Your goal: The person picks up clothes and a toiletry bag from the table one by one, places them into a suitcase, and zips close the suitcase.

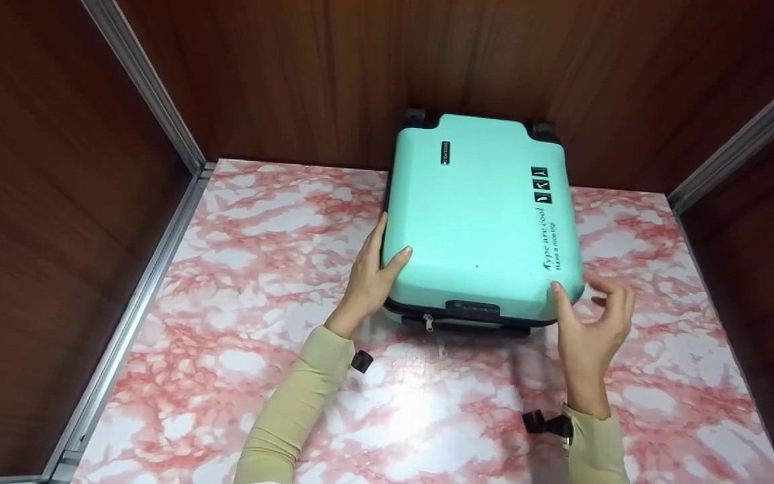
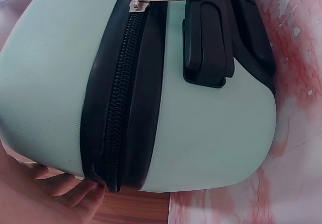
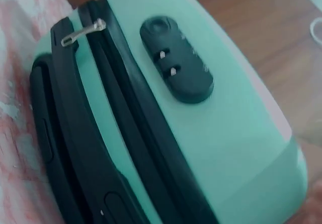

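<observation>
A mint-green hard-shell suitcase (image 1: 478, 215) lies on its back, its wheels toward the rear wall and its handle end toward me. My left hand (image 1: 368, 275) grips its left side, thumb on the upper shell and fingers along the edge; in the left wrist view the fingertips touch the black zipper seam (image 2: 118, 103). At the near right corner is my right hand (image 1: 595, 329), thumb at the shell and the other fingers bent and spread beside it. The right wrist view shows the combination lock (image 3: 176, 60), a metal zipper pull (image 3: 83, 32) and the black carry handle (image 3: 85, 128).
The suitcase rests on a red-and-white marbled surface (image 1: 239, 269). Dark wood-grain panels (image 1: 279, 81) stand behind and at both sides, with metal strips (image 1: 158, 87) along the corners. Black straps (image 1: 548, 425) hang at the wrists.
</observation>
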Available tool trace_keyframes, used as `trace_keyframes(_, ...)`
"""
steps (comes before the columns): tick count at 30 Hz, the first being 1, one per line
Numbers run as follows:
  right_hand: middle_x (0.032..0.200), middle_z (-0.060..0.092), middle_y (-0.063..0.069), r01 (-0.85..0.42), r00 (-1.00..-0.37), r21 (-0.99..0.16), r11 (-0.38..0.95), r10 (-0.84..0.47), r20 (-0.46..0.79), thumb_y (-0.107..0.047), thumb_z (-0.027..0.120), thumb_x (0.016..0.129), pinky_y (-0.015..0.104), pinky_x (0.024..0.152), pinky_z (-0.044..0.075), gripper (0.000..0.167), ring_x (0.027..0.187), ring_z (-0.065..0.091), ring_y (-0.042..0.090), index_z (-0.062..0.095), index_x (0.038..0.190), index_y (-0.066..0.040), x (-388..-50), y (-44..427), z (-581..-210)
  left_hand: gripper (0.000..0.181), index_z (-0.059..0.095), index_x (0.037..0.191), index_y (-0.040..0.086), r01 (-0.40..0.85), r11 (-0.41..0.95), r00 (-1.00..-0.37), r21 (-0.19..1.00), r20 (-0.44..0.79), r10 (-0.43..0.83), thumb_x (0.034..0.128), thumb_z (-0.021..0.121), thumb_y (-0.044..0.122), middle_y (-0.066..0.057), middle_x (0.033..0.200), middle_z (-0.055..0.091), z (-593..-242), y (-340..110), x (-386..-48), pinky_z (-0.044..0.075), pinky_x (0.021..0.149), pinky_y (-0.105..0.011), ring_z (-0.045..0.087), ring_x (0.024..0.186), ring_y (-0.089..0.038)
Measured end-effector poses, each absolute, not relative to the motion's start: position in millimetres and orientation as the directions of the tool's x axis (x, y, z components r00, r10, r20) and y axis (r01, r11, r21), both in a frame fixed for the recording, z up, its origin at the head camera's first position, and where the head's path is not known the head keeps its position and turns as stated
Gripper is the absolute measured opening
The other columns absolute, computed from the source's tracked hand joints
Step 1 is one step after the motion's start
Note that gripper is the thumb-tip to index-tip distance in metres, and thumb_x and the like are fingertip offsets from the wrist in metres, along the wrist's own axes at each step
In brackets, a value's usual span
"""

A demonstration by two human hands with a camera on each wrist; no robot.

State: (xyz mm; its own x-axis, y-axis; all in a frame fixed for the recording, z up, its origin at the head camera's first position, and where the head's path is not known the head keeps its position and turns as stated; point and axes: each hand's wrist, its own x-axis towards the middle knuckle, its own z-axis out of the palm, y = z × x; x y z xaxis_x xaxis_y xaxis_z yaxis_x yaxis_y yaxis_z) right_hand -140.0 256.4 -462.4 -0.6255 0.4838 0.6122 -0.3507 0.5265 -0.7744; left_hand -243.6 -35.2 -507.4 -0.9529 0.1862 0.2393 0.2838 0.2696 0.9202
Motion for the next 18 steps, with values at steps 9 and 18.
trace_keyframes(9, 0.069, 0.064, 0.014, -0.549, -0.704, -0.691, 0.471, 0.185, 0.686, 0.02, 0.075, 0.077, 0.017, 0.055, 0.043, 0.013, 0.057, 0.052, 0.011, 0.067, 0.08, 0.01, -117, 222, -466, 0.083, 0.012, 0.165, 0.028, 0.273, 0.262, -0.955, 0.926, 0.229, 0.187, 0.1002, 0.051, 0.061, -0.006, 0.168, 0.016, -507, -36, -243, 0.019, 0.119, -0.05, 0.013, 0.152, -0.018)
trace_keyframes(18, 0.072, 0.067, -0.001, -0.563, -0.784, -0.686, 0.461, -0.034, 0.62, 0.012, 0.08, 0.078, 0.019, 0.047, 0.044, 0.02, 0.053, 0.054, 0.013, 0.073, 0.084, -0.006, -121, 207, -533, 0.084, 0.012, 0.165, 0.027, 0.272, 0.264, -0.956, 0.925, 0.228, 0.183, 0.0996, 0.051, 0.063, -0.008, 0.169, 0.016, -507, -35, -242, 0.02, 0.119, -0.049, 0.014, 0.152, -0.017)
